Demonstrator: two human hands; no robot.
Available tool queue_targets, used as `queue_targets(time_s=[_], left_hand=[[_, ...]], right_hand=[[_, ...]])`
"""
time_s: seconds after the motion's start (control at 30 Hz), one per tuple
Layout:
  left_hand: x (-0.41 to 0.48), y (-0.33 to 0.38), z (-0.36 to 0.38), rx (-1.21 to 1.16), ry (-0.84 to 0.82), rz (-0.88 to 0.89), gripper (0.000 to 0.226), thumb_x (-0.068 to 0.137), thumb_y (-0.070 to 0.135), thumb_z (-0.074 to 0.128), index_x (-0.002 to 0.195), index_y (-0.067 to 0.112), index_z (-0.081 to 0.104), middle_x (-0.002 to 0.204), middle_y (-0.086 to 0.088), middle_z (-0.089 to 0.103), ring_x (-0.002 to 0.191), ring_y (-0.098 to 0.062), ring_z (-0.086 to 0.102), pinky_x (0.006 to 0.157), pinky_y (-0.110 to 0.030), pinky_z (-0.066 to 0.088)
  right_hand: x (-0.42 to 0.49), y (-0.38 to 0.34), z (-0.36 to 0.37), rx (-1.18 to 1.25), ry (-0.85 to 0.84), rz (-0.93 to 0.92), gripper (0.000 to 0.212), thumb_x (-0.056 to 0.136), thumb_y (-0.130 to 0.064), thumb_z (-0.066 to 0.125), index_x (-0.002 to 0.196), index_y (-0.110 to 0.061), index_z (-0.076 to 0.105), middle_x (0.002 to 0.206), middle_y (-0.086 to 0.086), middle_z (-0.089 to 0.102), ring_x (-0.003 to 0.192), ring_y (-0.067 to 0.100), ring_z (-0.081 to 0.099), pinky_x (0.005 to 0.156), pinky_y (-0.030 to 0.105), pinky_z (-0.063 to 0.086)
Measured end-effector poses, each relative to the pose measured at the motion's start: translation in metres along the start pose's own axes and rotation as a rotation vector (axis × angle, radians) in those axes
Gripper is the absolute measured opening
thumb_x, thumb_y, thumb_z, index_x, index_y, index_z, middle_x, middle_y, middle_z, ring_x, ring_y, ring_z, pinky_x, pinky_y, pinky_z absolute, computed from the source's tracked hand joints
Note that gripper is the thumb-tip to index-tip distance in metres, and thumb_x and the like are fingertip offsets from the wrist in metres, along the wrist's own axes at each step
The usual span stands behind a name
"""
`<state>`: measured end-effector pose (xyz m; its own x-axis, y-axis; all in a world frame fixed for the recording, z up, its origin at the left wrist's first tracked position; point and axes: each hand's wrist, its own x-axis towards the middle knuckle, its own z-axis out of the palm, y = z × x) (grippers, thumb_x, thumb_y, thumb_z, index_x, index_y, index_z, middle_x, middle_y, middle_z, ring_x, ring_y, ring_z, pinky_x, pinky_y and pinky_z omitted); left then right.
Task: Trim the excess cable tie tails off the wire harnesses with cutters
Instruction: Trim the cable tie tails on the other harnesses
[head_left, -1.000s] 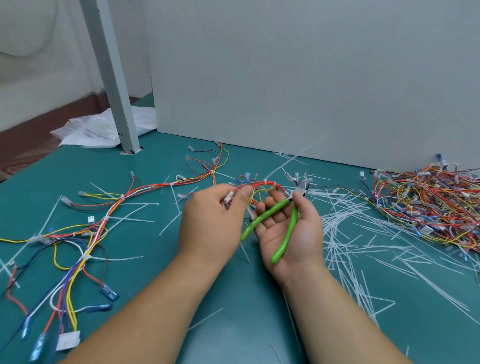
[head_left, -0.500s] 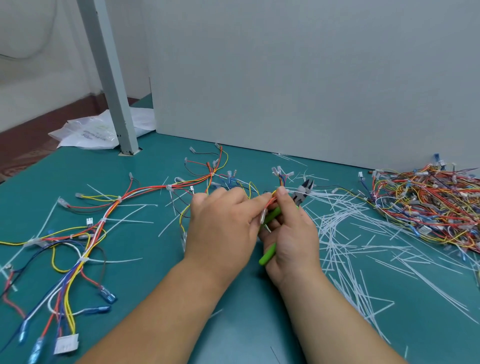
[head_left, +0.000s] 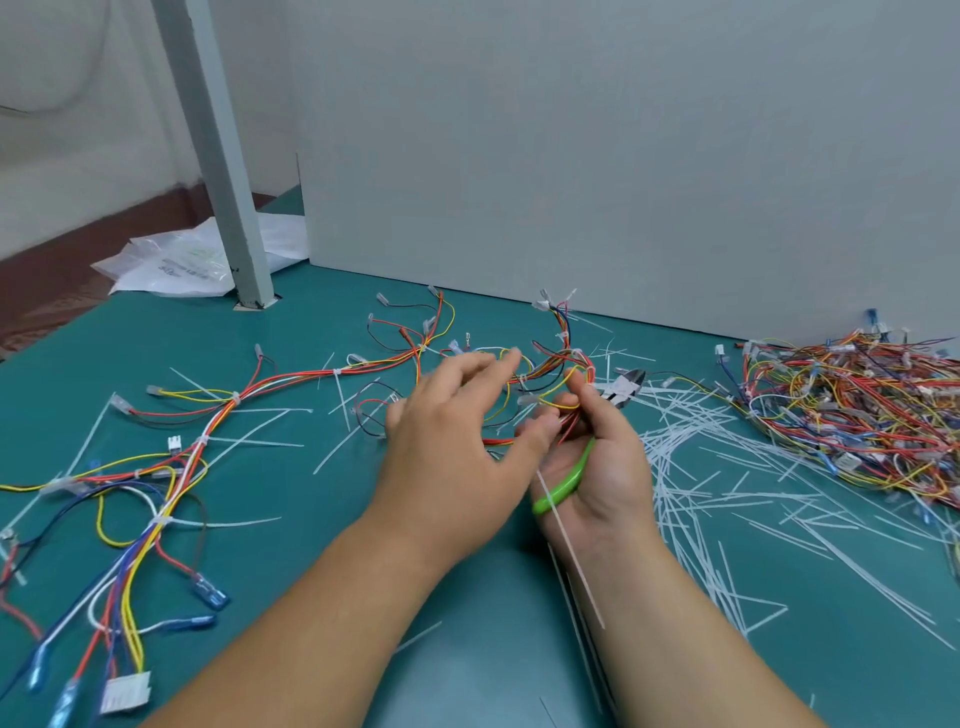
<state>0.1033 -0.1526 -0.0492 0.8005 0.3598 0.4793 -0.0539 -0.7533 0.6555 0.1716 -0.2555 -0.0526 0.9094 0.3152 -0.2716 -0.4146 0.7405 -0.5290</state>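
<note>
Right hand (head_left: 602, 467) gripping green-handled cutters (head_left: 563, 483) and a loop of a wire harness (head_left: 569, 358) above a teal table (head_left: 467, 649).

The fingers curl round the handles and the red and yellow wires together, and the cutter head pokes out at one o'clock of the hand. The left hand (head_left: 452, 447), slightly blurred, hovers just beside it at nine o'clock, fingers spread and loose, gripping nothing. A long white cable tie tail (head_left: 569, 545) hangs down at six o'clock. Another harness (head_left: 171, 467) lies at the table's nine o'clock and a heap of harnesses (head_left: 857, 415) at three o'clock, with cut tails (head_left: 727, 499) strewn between heap and hands.
</note>
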Motion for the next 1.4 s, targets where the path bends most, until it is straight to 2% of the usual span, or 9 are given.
queue_targets(time_s=[0.17, 0.27, 0.47, 0.63, 0.77, 1.03, 1.13, 1.23, 1.4], left_hand=[[-0.003, -0.005, 0.005, -0.084, -0.124, -0.054, 0.040, 0.084, 0.057, 0.065, 0.121, 0.040, 0.069, 0.094, 0.017, 0.067, 0.091, -0.006, 0.063, 0.093, -0.040, 0.050], [-0.001, -0.008, 0.005, -0.094, -0.112, -0.122, 0.041, 0.087, 0.054, 0.070, 0.124, 0.039, 0.068, 0.085, 0.016, 0.068, 0.082, -0.007, 0.065, 0.079, -0.031, 0.054], [0.000, -0.013, 0.005, -0.048, -0.026, -0.161, 0.026, 0.090, 0.051, 0.067, 0.076, 0.029, 0.068, 0.055, 0.006, 0.055, 0.057, -0.017, 0.052, 0.055, -0.035, 0.049], [0.001, -0.011, 0.007, -0.216, 0.088, -0.154, 0.022, 0.090, 0.038, 0.072, 0.071, 0.027, 0.069, 0.056, 0.013, 0.059, 0.053, -0.006, 0.051, 0.049, -0.020, 0.035], [0.002, -0.009, 0.006, -0.401, 0.200, -0.203, 0.022, 0.090, 0.033, 0.073, 0.070, 0.025, 0.070, 0.050, 0.017, 0.054, 0.046, -0.005, 0.043, 0.045, -0.014, 0.029], [0.005, -0.007, 0.001, -0.469, 0.327, -0.187, 0.020, 0.090, 0.024, 0.076, 0.071, 0.026, 0.070, 0.062, 0.020, 0.065, 0.053, 0.000, 0.052, 0.051, -0.010, 0.036], [0.005, -0.008, 0.001, -0.430, 0.345, -0.160, 0.019, 0.089, 0.027, 0.075, 0.070, 0.029, 0.069, 0.066, 0.019, 0.067, 0.055, 0.000, 0.054, 0.052, -0.012, 0.039], [0.004, -0.009, 0.002, -0.399, 0.344, -0.134, 0.016, 0.087, 0.030, 0.073, 0.071, 0.029, 0.070, 0.067, 0.018, 0.067, 0.056, -0.002, 0.056, 0.053, -0.017, 0.042], [0.003, -0.007, 0.002, -0.276, 0.301, -0.009, 0.015, 0.088, 0.028, 0.073, 0.074, 0.024, 0.073, 0.068, 0.011, 0.066, 0.065, -0.010, 0.061, 0.061, -0.036, 0.051]], right_hand=[[-0.004, 0.001, 0.001, -0.076, -0.029, 0.055, 0.021, 0.100, -0.026, 0.061, 0.083, -0.015, 0.061, 0.068, 0.006, 0.051, 0.065, 0.022, 0.052, 0.061, 0.032, 0.055], [-0.006, 0.004, 0.002, -0.107, -0.040, -0.039, 0.009, 0.099, -0.018, 0.063, 0.105, -0.012, 0.068, 0.074, 0.006, 0.059, 0.065, 0.020, 0.057, 0.059, 0.034, 0.057], [-0.005, 0.013, -0.001, -0.261, -0.014, -0.172, 0.016, 0.100, -0.011, 0.059, 0.112, -0.011, 0.071, 0.083, 0.004, 0.067, 0.075, 0.018, 0.065, 0.082, 0.041, 0.051], [-0.010, 0.016, -0.002, -0.267, -0.058, -0.157, 0.021, 0.087, -0.032, 0.063, 0.083, -0.018, 0.079, 0.077, 0.003, 0.067, 0.071, 0.017, 0.065, 0.069, 0.033, 0.056], [-0.009, 0.021, -0.004, -0.395, -0.003, -0.242, 0.026, 0.098, -0.028, 0.056, 0.107, -0.013, 0.076, 0.084, 0.006, 0.066, 0.080, 0.024, 0.063, 0.080, 0.043, 0.054], [-0.022, 0.024, 0.000, -0.806, -0.046, -0.607, 0.024, 0.095, -0.037, 0.054, 0.098, -0.034, 0.077, 0.091, -0.016, 0.071, 0.084, 0.007, 0.061, 0.082, 0.022, 0.050], [-0.023, 0.023, -0.003, -0.984, -0.007, -0.723, 0.022, 0.102, -0.033, 0.057, 0.117, -0.030, 0.072, 0.110, -0.001, 0.072, 0.102, 0.009, 0.065, 0.093, 0.024, 0.049], [-0.024, 0.023, -0.002, -1.094, 0.043, -0.802, 0.020, 0.104, -0.022, 0.062, 0.108, -0.041, 0.066, 0.106, -0.001, 0.067, 0.098, 0.003, 0.061, 0.089, 0.016, 0.044], [-0.020, 0.021, -0.004, -1.192, 0.141, -0.797, 0.027, 0.103, -0.026, 0.061, 0.129, -0.026, 0.070, 0.104, -0.001, 0.062, 0.095, 0.005, 0.057, 0.082, 0.008, 0.039]])
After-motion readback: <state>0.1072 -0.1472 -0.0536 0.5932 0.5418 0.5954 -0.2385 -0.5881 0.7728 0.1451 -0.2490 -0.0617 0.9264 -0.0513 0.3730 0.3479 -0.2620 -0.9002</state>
